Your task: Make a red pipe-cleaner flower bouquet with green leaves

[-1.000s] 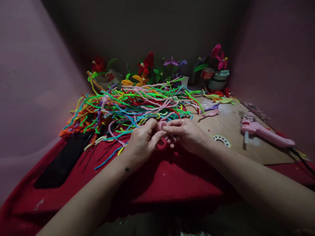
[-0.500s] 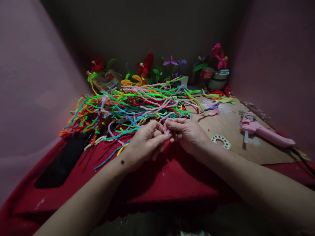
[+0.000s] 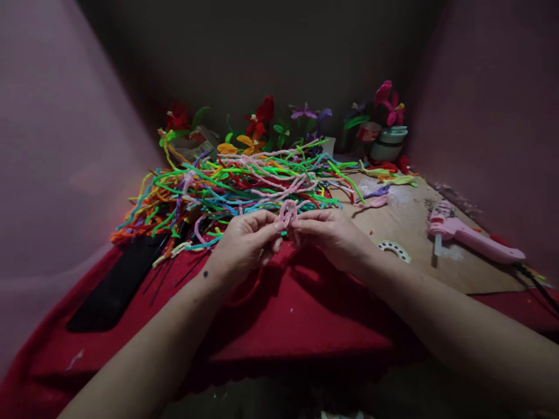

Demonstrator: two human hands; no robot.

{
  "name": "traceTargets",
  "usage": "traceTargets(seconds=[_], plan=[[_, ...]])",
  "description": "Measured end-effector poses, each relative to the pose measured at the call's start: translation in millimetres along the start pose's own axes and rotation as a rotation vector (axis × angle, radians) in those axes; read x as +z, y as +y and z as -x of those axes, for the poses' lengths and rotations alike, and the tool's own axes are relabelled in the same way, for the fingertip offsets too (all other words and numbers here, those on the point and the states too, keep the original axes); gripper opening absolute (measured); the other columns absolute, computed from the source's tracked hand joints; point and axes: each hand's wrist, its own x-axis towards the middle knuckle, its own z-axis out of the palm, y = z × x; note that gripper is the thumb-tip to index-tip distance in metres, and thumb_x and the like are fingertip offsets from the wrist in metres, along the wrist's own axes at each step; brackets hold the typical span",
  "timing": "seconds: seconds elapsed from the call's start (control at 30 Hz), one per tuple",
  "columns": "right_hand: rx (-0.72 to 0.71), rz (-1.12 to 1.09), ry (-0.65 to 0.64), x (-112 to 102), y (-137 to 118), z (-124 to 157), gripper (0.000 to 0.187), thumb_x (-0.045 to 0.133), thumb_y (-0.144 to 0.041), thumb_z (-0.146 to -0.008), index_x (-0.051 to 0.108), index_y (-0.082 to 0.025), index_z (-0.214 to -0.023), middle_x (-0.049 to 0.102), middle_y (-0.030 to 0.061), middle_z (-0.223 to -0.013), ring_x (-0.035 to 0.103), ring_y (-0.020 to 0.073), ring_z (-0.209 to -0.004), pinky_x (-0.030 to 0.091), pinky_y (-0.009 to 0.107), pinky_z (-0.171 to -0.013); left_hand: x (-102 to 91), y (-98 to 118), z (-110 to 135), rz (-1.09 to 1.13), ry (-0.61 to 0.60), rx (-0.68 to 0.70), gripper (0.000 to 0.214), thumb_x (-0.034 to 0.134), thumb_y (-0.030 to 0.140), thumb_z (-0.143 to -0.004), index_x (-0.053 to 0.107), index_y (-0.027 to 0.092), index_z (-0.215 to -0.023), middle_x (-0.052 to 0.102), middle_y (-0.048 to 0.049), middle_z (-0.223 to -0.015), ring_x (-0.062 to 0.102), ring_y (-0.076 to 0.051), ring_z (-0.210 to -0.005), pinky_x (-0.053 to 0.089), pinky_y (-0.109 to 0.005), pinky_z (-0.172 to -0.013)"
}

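Observation:
My left hand point(image 3: 244, 244) and my right hand point(image 3: 332, 235) meet over the red cloth point(image 3: 305, 314), fingertips pinched together. Between them stands a small loop of pink pipe cleaner point(image 3: 288, 212), held by both hands. A red strand hangs below my left hand, hard to make out against the cloth. Just behind the hands lies a big tangle of coloured pipe cleaners point(image 3: 236, 180).
A pink glue gun point(image 3: 471, 235) lies on a brown board point(image 3: 419, 233) at the right, with a white ring piece point(image 3: 394, 249) near my right wrist. Pipe-cleaner flowers point(image 3: 262, 119) and pots point(image 3: 388, 142) line the back wall. A black flat object point(image 3: 117, 285) lies left.
Both hands have lifted a little and moved away from me. The pink piece now stands up as a visible loop between the fingertips; before it was tucked between the fingers.

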Motion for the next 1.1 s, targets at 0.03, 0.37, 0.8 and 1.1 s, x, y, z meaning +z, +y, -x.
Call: traceTargets(seconds=[0.03,0.37,0.8,1.1], plan=[[0.005,0.087,0.01,0.0,-1.3,0.9,0.013,0.066,-0.023,-0.067,0.065,-0.012,-0.062,0.057,-0.0004,-0.056,0.049,0.0083,-0.052,0.038,0.023,-0.054,-1.9,0.0,-0.9,0.01,-0.004,0.002,0.017,0.057,0.033,-0.078,0.055,0.016,-0.076,0.049,0.0053,-0.052,0.034,-0.002,-0.036,0.021,-0.014,-0.035],[-0.141,-0.02,0.041,-0.9,1.7,1.4,0.014,0.064,-0.028,-0.072,0.061,-0.014,-0.068,0.062,0.0015,-0.068,0.056,0.0104,-0.056,0.046,0.026,-0.058,0.8,0.7,-2.5,-0.042,0.052,-0.031,0.019,0.06,0.031,-0.076,0.052,0.016,-0.068,0.047,0.0065,-0.046,0.032,-0.002,-0.033,0.02,-0.014,-0.033],[-0.238,0.172,0.175,4.3,2.6,3.6,0.014,0.061,-0.026,-0.074,0.066,-0.014,-0.073,0.061,0.0007,-0.067,0.051,0.0095,-0.059,0.041,0.024,-0.058,5.0,1.2,4.5,-0.006,-0.04,-0.02,0.022,0.056,0.039,-0.078,0.054,0.017,-0.073,0.058,0.0028,-0.055,0.043,-0.005,-0.033,0.027,-0.013,-0.027],[-0.3,0.366,0.174,5.1,2.9,6.4,0.011,0.058,-0.02,-0.076,0.067,-0.017,-0.072,0.063,-0.0007,-0.068,0.055,0.011,-0.065,0.043,0.024,-0.064,8.0,0.4,4.0,-0.016,0.054,0.027,0.02,0.057,0.035,-0.078,0.051,0.016,-0.075,0.06,0.0014,-0.056,0.049,-0.008,-0.033,0.033,-0.015,-0.027]])
